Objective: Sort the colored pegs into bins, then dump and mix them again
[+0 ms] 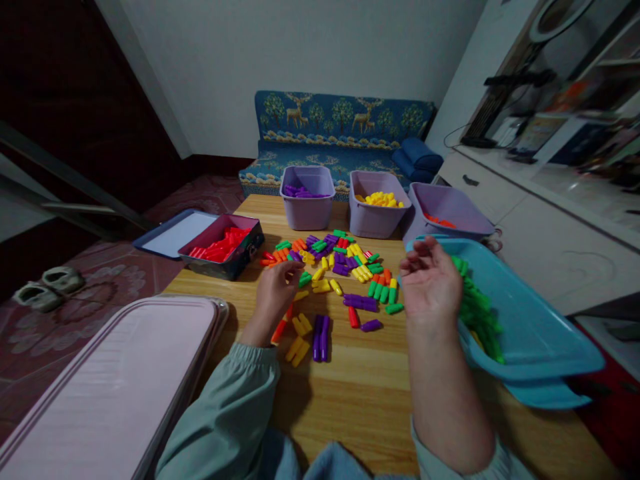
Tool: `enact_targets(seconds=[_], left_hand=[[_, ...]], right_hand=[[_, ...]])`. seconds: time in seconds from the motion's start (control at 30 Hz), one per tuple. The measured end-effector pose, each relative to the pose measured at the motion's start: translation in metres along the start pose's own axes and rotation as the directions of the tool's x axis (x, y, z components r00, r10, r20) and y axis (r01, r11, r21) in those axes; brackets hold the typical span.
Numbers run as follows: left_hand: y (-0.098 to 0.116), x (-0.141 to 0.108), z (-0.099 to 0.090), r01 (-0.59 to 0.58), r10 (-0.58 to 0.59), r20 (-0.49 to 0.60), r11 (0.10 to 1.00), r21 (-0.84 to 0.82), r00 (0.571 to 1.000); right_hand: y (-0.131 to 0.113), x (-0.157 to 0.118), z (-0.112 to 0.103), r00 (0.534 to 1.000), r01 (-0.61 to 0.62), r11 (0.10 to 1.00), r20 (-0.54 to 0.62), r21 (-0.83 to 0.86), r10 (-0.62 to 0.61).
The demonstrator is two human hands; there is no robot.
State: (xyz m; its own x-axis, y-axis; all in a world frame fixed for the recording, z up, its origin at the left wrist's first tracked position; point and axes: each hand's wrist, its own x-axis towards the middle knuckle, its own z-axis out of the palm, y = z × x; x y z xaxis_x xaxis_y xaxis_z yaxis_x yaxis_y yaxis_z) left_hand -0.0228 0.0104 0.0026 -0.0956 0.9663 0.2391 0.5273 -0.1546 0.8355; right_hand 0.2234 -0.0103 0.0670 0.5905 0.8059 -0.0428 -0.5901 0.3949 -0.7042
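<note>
My left hand hangs over the left part of the scattered pieces, its thumb and fingers pinched together. What the pinch holds, if anything, cannot be made out; a green piece shows just beside the fingertips. Small plastic tube-like pieces in purple, yellow, green, orange and red cover the middle of the wooden table. Some are joined, such as a purple pair nearer to me. At the rim of the blue tub, my right hand is palm up, fingers loosely bent and apart, with nothing seen in it. Green pieces fill part of that tub.
Along the back stand lilac bins with purple, yellow and orange-red pieces. An open tin of red pieces is at the left. Nearer, a pale pink lid lies at the table's left side. A patterned sofa stands behind.
</note>
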Motion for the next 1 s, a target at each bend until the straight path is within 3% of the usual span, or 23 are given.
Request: enact_targets(seconds=[0.07, 0.13, 0.23, 0.33, 0.4, 0.47, 0.57, 0.7, 0.83, 0.9, 1.0], left_hand=[[0.000, 0.002, -0.024, 0.004, -0.040, 0.119, 0.958, 0.286, 0.992], [-0.002, 0.003, -0.043, -0.015, -0.106, 0.253, 0.901, 0.434, 0.961], [-0.006, 0.002, -0.057, -0.050, -0.161, 0.353, 0.853, 0.520, 0.922], [-0.007, 0.001, -0.056, -0.070, -0.198, 0.409, 0.829, 0.554, 0.891], [-0.007, 0.000, -0.054, -0.075, -0.225, 0.440, 0.820, 0.568, 0.869], [-0.007, -0.001, -0.053, -0.069, -0.258, 0.454, 0.806, 0.588, 0.853], [-0.007, 0.000, -0.054, -0.051, -0.311, 0.462, 0.784, 0.619, 0.831], [-0.007, 0.001, -0.052, -0.048, -0.337, 0.460, 0.763, 0.644, 0.821], [-0.008, 0.001, -0.048, -0.059, -0.366, 0.459, 0.728, 0.684, 0.809], [-0.011, 0.003, -0.047, -0.056, -0.353, 0.440, 0.725, 0.686, 0.826], [-0.015, 0.006, -0.044, -0.004, -0.281, 0.351, 0.777, 0.630, 0.893]], right_hand=[[0.021, -0.007, 0.001, 0.989, 0.011, 0.967, 0.145, -0.253, 0.027], [0.047, -0.015, 0.000, 0.939, 0.098, 0.863, 0.332, -0.495, 0.084], [0.082, -0.026, -0.007, 0.772, 0.422, 0.601, 0.616, -0.679, 0.154], [0.100, -0.036, -0.011, 0.592, 0.696, 0.338, 0.773, -0.634, 0.230], [0.099, -0.042, -0.009, 0.524, 0.771, 0.239, 0.802, -0.590, 0.288], [0.090, -0.050, -0.003, 0.499, 0.789, 0.177, 0.782, -0.588, 0.372], [0.074, -0.069, 0.009, 0.465, 0.795, 0.089, 0.697, -0.600, 0.546], [0.070, -0.100, 0.016, 0.360, 0.868, -0.044, 0.567, -0.494, 0.741], [0.078, -0.110, 0.016, 0.382, 0.892, -0.142, 0.546, -0.430, 0.745], [0.079, -0.103, 0.015, 0.441, 0.872, -0.196, 0.547, -0.448, 0.711], [0.076, -0.085, 0.012, 0.565, 0.795, -0.276, 0.492, -0.540, 0.663]])
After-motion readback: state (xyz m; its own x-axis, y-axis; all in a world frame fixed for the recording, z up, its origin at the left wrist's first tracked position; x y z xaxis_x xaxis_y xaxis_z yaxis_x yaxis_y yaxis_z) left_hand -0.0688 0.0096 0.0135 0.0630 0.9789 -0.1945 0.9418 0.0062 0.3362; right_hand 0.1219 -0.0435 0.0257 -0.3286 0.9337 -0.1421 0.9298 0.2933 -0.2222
